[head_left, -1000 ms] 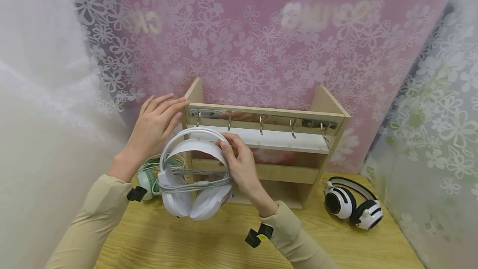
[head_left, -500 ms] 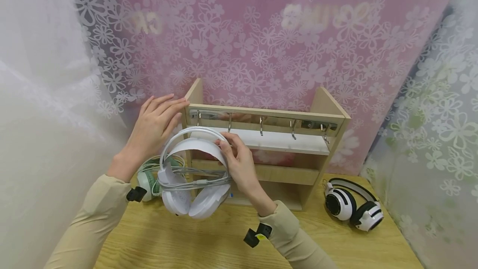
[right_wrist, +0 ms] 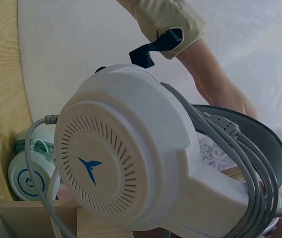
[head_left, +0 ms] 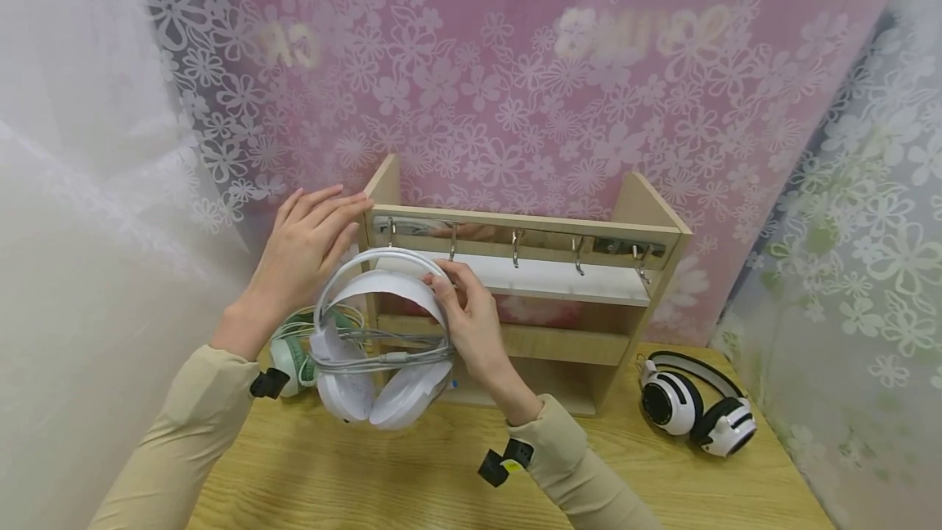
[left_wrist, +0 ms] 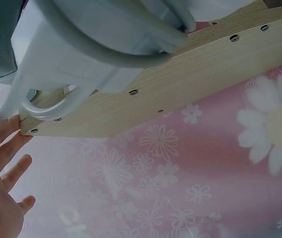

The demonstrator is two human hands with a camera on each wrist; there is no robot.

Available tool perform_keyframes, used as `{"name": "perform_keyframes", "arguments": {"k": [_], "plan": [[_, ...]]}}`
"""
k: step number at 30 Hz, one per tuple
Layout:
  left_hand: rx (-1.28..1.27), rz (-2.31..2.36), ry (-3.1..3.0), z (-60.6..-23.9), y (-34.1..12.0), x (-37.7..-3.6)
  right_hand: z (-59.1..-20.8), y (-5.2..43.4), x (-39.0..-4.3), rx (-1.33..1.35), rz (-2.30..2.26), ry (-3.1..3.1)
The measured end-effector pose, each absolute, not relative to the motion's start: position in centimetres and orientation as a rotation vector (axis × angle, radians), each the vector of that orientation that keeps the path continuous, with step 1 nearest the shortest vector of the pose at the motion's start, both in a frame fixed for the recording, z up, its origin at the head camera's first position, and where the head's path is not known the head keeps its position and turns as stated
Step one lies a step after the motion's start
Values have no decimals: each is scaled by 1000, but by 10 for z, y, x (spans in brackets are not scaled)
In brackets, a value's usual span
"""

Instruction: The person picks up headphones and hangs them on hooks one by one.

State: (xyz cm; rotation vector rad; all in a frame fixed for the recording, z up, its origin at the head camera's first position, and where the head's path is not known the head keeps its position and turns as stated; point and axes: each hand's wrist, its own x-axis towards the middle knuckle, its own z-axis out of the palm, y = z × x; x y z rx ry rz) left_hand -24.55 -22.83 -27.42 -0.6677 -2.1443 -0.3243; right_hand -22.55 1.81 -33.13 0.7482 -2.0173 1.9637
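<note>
White headphones hang in front of the wooden shelf unit, ear cups downward and over the table. My right hand pinches the right side of their headband between thumb and fingers. A grey cable is bundled across the headphones, and the outer cup in the right wrist view bears a blue bird-like mark. My left hand has its fingers extended, fingertips at the unit's upper left corner. Along the unit's top front board runs a metal strip with several hooks; the headband's top arc is just below the leftmost ones.
Green-and-white headphones lie on the table at the unit's left, partly behind the held pair. Black-and-white headphones rest at its right. Below the hooks is a white shelf board. A pink flowered curtain hangs behind.
The white headphones and my right hand have shifted very slightly up and left. My left hand has stayed at the shelf unit's corner.
</note>
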Motion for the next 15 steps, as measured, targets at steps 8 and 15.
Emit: {"name": "perform_keyframes", "arguments": {"k": [8,15], "plan": [[-665,-324,-2146,-275,-228,-246,-332,18,-227,717,1949,-2033],[-662,-332,-2138,-275,-228,-246,-335,16,-234,704,1954,-2009]]}}
